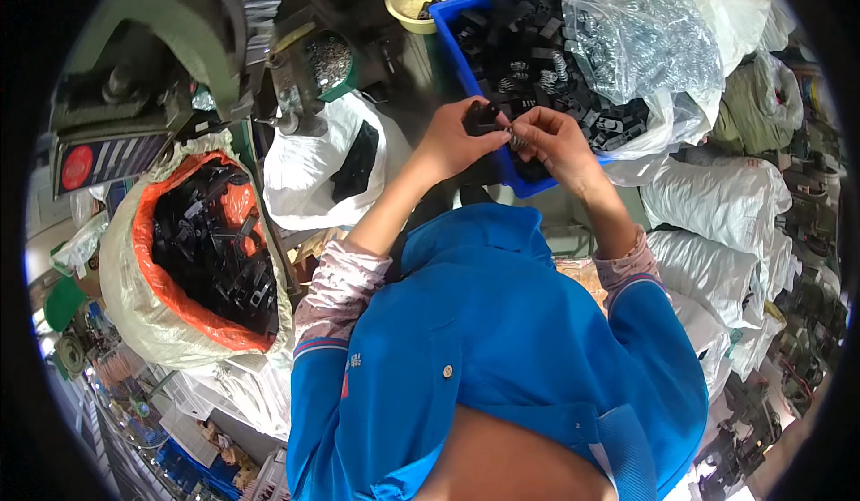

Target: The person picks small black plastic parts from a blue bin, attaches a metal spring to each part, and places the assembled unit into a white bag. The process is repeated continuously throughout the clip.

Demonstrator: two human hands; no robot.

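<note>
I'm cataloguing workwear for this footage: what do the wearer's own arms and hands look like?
The left hand and right hand are bare, no gloves visible. Blue outer sleeves end in thin striped trim; pale pinkish patterned inner sleeves bunch out beyond them.

The black piece (pixel 481 118) is partly covered by the left hand (pixel 455 140), while the metallic thing (pixel 516 142) pinched by the right hand (pixel 554 141) is too small to be identified. Some black parts (pixel 533 31) are hidden beneath the clear bag (pixel 640 44), and the yellow basin (pixel 399 7) is cut off by the upper edge.
</note>
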